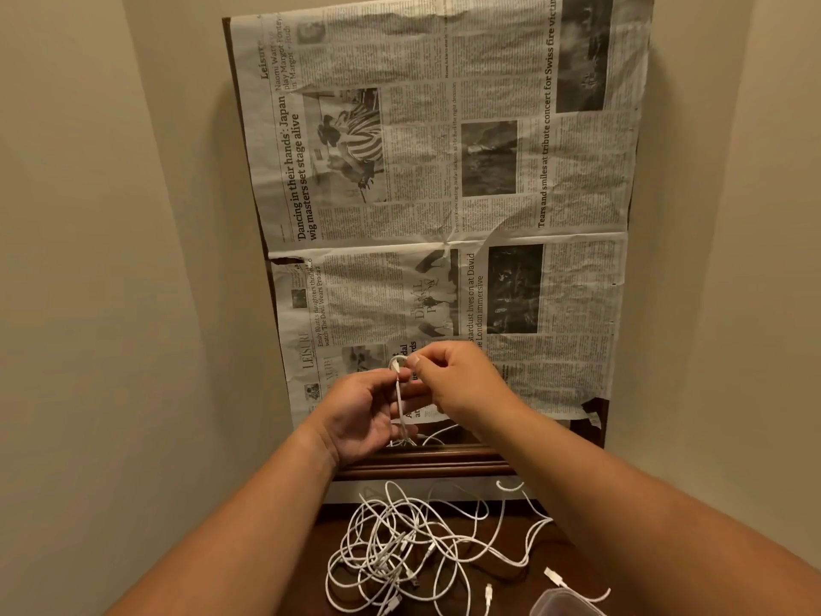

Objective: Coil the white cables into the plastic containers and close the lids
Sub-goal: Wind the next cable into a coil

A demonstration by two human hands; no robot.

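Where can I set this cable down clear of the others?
The far half of the newspaper lies bare, edge to edge. The dark wood nearer you is crowded: the cable tangle covers most, with loose ends beside the plastic container.

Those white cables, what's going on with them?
A person is working on one white cable: the left hand pinches it upright while the right hand bends its top into a small loop. The other cables lie in a loose tangle on the dark wooden top below. A plastic container shows at the bottom edge, mostly out of view.
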